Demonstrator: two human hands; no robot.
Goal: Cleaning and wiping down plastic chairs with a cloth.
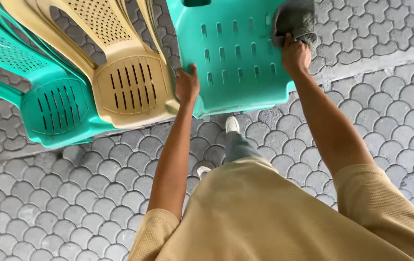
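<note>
Head view, looking straight down: nearest, at the bottom of the frame, is the person's tan shirt (265,217), and just above it grey trousers and two white shoes (231,124) on the grey scalloped paving (62,203). Both bare arms reach up the frame to a teal chair (231,53) at upper centre, its slotted seat facing the camera. The left hand (186,84) is closed on the seat's left edge, thumb on top, steadying it. The right hand (295,55) sits higher and further right, fingers curled around a grey cloth (295,19) pressed against the seat's upper right part, near the top edge of the frame. So the chair lies directly ahead of both hands, its seat running up and out of the frame, and the left hand is the nearer to the body while the right is stretched further. To the left, touching or just beside the left hand, stands a beige chair (125,82), and beyond it at far left a second green chair (47,106), the two apparently nested together.
</note>
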